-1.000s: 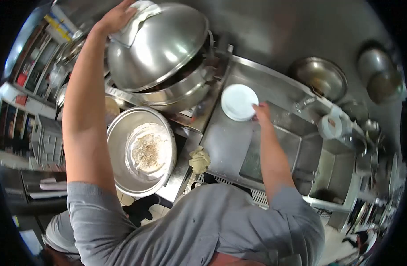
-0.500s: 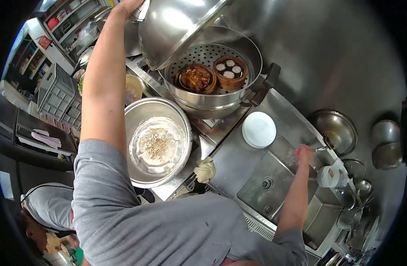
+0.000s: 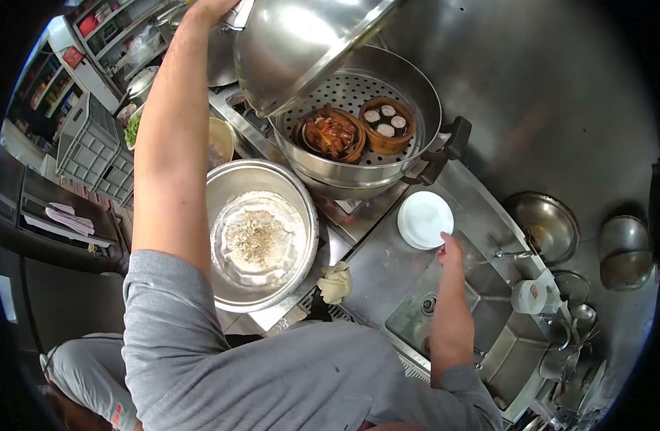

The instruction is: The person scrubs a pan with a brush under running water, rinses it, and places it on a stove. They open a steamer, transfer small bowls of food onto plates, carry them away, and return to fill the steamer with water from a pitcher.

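Observation:
At the top edge, my left hand (image 3: 213, 8), partly cut off by the frame, grips the handle of a domed steel lid (image 3: 294, 50). The lid is tilted over a large steamer pot (image 3: 358, 172) with a perforated tray. Inside the pot, one bamboo basket holds reddish-brown braised pieces (image 3: 331, 134); beside it stands a bamboo steamer basket (image 3: 389, 142) with several pale round dumplings. Over the sink edge, my right hand (image 3: 450, 250) pinches the near rim of a white plate (image 3: 425, 218), apparently the top of a small stack on the steel counter.
A large steel basin (image 3: 312, 223) with crumbly contents stands left of the pot. A crumpled cloth (image 3: 335, 282) lies by the counter edge. Right of my hand are the sink (image 3: 481, 294), a tap (image 3: 515, 253) and hanging pans (image 3: 544, 223). Another person (image 3: 89, 366) is at lower left.
My right hand has moved left from the tap side of the sink to the white plate's rim. My left hand still holds the lid up. The view has shifted slightly.

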A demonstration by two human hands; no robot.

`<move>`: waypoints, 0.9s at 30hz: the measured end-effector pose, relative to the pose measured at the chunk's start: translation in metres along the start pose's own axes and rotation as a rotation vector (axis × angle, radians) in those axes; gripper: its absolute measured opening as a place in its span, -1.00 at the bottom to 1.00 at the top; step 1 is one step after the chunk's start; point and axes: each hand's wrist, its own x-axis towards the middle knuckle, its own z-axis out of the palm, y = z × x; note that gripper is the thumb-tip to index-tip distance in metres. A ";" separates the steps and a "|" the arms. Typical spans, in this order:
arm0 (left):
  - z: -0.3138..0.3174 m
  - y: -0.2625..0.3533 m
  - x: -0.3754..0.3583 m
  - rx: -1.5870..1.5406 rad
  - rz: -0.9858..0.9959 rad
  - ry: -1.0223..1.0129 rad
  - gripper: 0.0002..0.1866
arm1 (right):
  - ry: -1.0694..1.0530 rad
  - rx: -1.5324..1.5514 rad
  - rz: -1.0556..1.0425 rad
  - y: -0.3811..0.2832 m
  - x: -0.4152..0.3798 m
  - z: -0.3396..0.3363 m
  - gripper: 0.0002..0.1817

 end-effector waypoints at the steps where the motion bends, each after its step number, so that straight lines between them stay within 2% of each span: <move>1: -0.001 0.004 -0.002 -0.018 0.012 0.005 -0.37 | -0.051 0.058 -0.027 -0.004 -0.006 -0.004 -0.73; 4: -0.007 0.033 -0.018 -0.019 0.015 -0.045 -0.47 | -0.114 0.183 -0.130 -0.011 0.005 -0.021 -0.77; 6: -0.006 0.026 -0.018 0.033 0.055 -0.011 -0.55 | -0.122 0.246 -0.381 -0.019 0.006 -0.053 -0.72; 7: -0.006 0.028 -0.018 -0.072 0.048 -0.027 -0.55 | -0.113 0.244 -0.387 -0.021 0.013 -0.074 -0.72; 8: -0.004 0.030 -0.018 -0.179 0.042 -0.046 -0.54 | -0.083 0.245 -0.398 -0.021 0.025 -0.099 -0.70; 10: -0.006 0.028 -0.016 -0.125 0.051 -0.018 -0.55 | -0.042 0.247 -0.416 -0.025 0.035 -0.141 -0.67; 12: -0.009 0.036 -0.020 -0.019 0.057 -0.049 -0.55 | 0.193 0.170 -0.442 -0.028 0.036 -0.168 -0.63; 13: -0.011 0.020 -0.008 0.095 0.105 -0.038 -0.53 | 0.199 0.171 -0.444 -0.030 0.034 -0.173 -0.63; 14: -0.007 0.017 -0.009 0.091 0.109 -0.040 -0.53 | 0.237 0.133 -0.489 -0.033 0.032 -0.178 -0.64; 16: 0.000 0.021 -0.010 -0.136 0.113 0.006 -0.48 | 0.312 0.058 -0.580 -0.034 0.033 -0.189 -0.65; 17: -0.006 0.046 -0.023 -0.086 0.049 -0.067 -0.42 | 0.317 0.062 -0.581 -0.033 0.037 -0.194 -0.65; 19: 0.000 0.008 0.001 -0.020 0.059 -0.018 -0.40 | 0.189 -0.221 -0.653 -0.030 0.046 -0.202 -0.67; 20: 0.001 -0.007 0.010 0.049 0.063 0.029 -0.37 | 0.192 -0.216 -0.652 -0.033 0.036 -0.198 -0.67; 22: -0.002 0.004 0.007 0.053 0.049 -0.013 -0.36 | 0.420 -0.814 -0.964 -0.047 -0.008 -0.175 -0.69; 24: -0.001 0.004 0.007 0.056 0.032 -0.058 -0.35 | 0.440 -0.901 -0.964 -0.046 -0.022 -0.165 -0.65; 26: 0.001 -0.004 0.010 0.124 0.027 -0.019 -0.35 | 0.517 -1.009 -1.069 -0.042 -0.028 -0.157 -0.67; 27: 0.002 -0.004 0.011 -0.030 0.051 -0.049 -0.36 | 0.563 -1.071 -1.069 -0.040 -0.032 -0.155 -0.69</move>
